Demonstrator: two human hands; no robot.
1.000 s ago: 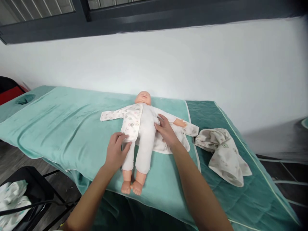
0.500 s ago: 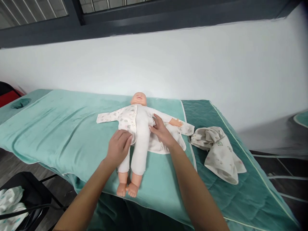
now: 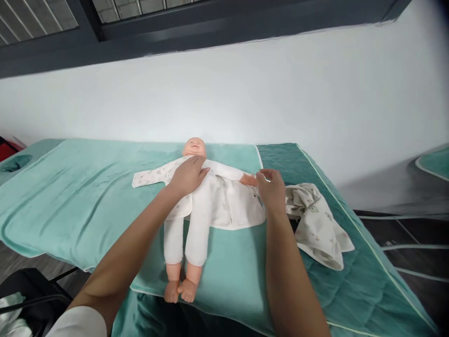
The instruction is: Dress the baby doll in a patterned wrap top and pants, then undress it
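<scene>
A baby doll [image 3: 197,234] lies face up on the green bed cover, its feet towards me. A white printed baby shirt [image 3: 149,178] covers the doll's arm and chest on the left. The shirt's other half [image 3: 242,206] is spread out flat under the doll's outstretched right-side arm. My left hand [image 3: 189,175] rests over the upper chest, just below the chin, fingers laid on it and thumb apart. At the end of the outstretched arm, my right hand [image 3: 271,187] has its fingers closed at the doll's hand [image 3: 248,179]. The sleeve there is mostly hidden behind my hand.
A crumpled printed baby garment [image 3: 321,224] lies on the darker quilted cover [image 3: 365,281] at the right. Behind the bed [image 3: 87,187] stands a white wall [image 3: 245,93]. A black chair [image 3: 35,295] with cloth on it is at lower left.
My left hand has moved up from the shirt's lower edge to the doll's chest. My right hand has gone from the doll's side out to its hand, and the view has shifted slightly.
</scene>
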